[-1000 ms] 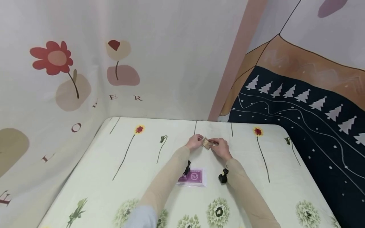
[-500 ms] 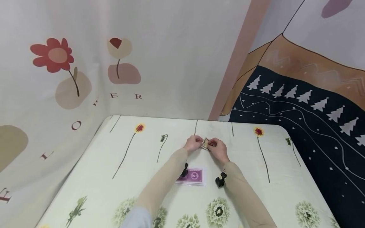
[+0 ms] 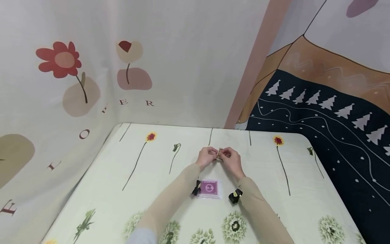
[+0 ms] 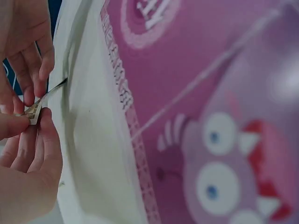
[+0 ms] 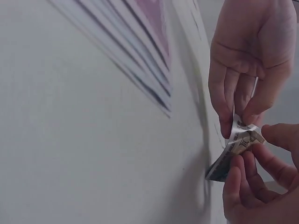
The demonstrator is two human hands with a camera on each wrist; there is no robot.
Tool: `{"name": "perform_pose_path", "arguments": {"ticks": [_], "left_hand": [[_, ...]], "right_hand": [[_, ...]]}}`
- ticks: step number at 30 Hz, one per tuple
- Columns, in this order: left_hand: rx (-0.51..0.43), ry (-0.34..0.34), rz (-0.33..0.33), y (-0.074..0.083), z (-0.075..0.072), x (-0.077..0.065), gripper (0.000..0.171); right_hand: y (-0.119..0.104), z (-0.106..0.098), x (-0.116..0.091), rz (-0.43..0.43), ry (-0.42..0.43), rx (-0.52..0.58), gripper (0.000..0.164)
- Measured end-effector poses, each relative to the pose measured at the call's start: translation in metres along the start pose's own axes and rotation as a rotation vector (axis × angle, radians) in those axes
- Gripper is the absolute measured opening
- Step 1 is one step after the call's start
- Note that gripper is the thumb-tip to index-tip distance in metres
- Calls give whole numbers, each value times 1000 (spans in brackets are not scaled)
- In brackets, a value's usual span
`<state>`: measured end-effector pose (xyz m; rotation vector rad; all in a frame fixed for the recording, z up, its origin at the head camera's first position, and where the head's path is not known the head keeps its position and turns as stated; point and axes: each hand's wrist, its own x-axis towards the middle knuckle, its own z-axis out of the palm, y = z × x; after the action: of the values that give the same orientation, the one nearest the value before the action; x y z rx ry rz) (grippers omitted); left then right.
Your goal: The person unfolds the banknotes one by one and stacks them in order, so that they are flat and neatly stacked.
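Observation:
A small folded banknote (image 3: 219, 153), printed in brown and dark tones, is held over the far middle of the table between both hands. My left hand (image 3: 205, 158) pinches one side of it with thumb and fingers. Opposite, my right hand (image 3: 233, 162) pinches the other side. In the left wrist view the folded banknote (image 4: 33, 113) lies between the two sets of fingertips. Creases and a raised flap show on the banknote (image 5: 239, 140) in the right wrist view, though fingers cover part of it.
A stack of purple printed sheets in clear sleeves (image 3: 210, 189) lies nearer the body, partly behind the black device (image 3: 197, 188) on my left wrist. Another black device (image 3: 235, 196) sits on my right wrist. Patterned curtains (image 3: 189, 67) stand behind the floral tablecloth (image 3: 259, 183).
Both hands have come closer together around the banknote. It appeared broader and more exposed a second ago; now it looks narrower and more covered by fingers. The forearms have shifted slightly.

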<state>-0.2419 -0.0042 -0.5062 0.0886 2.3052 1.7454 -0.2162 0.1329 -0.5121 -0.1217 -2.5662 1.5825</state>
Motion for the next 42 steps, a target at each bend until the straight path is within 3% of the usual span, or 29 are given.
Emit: {"name": "perform_pose_path", "arguments": {"ticks": [13,20,31,37,42], "left_hand": [[-14,25,89,8,-2,-20,13],[-175,-38,111,7,-7,-31,17],[-395,-127,64,4,-16,-43,22],[-420,-91,81,6,-21,-53,26],[-427,-49,80,5,-25,-61,38]], "right_hand": [[-21,-5,-19,38,31,98,16],[-25,-8,-25,47,5,148,19],[-28,-13,-33,15,-28,302,20],[-27,-14,-34,-20,-27,305,28],[-21,-18,-34,-65,-95,225,42]]}}
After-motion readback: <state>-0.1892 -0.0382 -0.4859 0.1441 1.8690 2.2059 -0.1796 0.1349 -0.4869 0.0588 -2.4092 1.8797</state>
